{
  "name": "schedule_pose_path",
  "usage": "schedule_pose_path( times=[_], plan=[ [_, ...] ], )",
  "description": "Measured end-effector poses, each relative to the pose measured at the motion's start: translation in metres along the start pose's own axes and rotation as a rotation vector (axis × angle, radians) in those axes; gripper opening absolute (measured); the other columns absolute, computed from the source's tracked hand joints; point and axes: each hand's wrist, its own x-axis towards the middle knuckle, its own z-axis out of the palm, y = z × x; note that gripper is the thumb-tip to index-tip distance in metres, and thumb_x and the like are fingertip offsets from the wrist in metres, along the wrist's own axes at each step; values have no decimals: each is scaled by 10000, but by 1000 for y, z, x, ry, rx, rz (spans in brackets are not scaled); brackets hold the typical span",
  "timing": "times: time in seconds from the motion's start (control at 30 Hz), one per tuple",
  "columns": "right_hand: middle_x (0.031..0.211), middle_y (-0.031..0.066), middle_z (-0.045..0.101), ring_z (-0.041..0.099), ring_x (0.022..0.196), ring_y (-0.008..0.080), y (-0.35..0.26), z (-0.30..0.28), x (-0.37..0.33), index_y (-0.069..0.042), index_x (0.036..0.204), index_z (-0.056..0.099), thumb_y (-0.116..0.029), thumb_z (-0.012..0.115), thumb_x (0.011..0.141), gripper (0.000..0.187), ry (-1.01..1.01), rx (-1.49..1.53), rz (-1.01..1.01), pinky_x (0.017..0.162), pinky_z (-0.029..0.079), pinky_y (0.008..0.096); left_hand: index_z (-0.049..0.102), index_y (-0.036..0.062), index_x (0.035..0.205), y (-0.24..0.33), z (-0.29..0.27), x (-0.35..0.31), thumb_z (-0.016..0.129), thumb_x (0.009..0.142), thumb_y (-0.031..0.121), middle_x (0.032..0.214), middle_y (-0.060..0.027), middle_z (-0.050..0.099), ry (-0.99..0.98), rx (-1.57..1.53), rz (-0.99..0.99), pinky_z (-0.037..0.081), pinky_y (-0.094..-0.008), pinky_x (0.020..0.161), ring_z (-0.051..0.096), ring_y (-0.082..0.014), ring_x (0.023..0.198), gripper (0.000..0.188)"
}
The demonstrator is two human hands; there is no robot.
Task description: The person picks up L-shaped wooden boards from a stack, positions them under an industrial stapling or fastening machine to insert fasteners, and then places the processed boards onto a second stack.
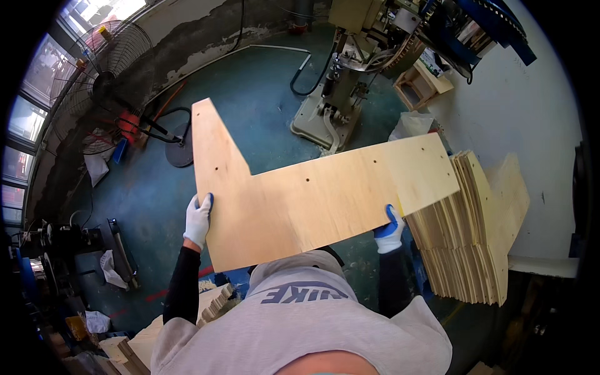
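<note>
An L-shaped plywood panel [300,206] with several small drilled holes is held up in front of my body. My left hand [199,220], in a white glove with blue on the palm side, grips its left edge, the thumb lying on the upper face. On the lower edge toward the right, my right hand [390,230] in a matching glove holds it too, thumb on top. The other fingers of both hands are partly hidden beneath the wood. Just right of the panel's end stands a stack of similar plywood panels [469,237], partly covered by it.
A floor-standing machine [331,119] is ahead, with a small wooden box [415,87] to its right. A pedestal fan [106,84] stands at the far left. More cut wood pieces [147,340] lie at lower left, near a dark machine [56,244]. A white wall [506,94] runs along the right.
</note>
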Motion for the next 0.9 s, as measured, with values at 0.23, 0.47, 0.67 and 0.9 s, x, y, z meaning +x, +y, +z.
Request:
schedule_pose_path(
  times=[0.23, 0.47, 0.67, 0.9],
  plan=[
    [1527, 142, 478, 504, 1363, 324, -36, -28, -128, -38, 1531, 380, -413, 504, 1053, 620, 154, 67, -420, 1131, 420, 504, 272, -60, 1563, 61, 135, 53, 598, 1020, 139, 1411, -169, 563, -319, 197, 313, 437, -263, 1033, 546, -169, 1246, 664],
    [1479, 143, 534, 533, 1332, 298, 15, -25, -169, -17, 1480, 455, -371, 501, 1064, 548, 456, -22, -544, 1104, 443, 466, 315, 0, 1573, 95, 156, 73, 583, 1028, 116, 1250, -30, 602, -469, 307, 238, 447, -196, 824, 494, -41, 901, 618],
    [1469, 144, 542, 552, 1313, 294, 50, 2, -179, -1, 1471, 460, -345, 489, 1071, 529, 433, 34, -591, 1097, 452, 452, 332, 56, 1580, 96, 141, 107, 596, 1023, 167, 1027, -2, 644, -523, 289, 304, 432, -224, 611, 452, -38, 663, 627],
    [1470, 159, 539, 552, 1314, 299, 58, -1, -173, 5, 1471, 455, -357, 477, 1075, 537, 493, 3, -618, 1095, 459, 453, 307, 55, 1587, 119, 154, 118, 591, 1013, 185, 835, -55, 628, -590, 425, 340, 478, -274, 638, 520, -91, 648, 653]
  ],
)
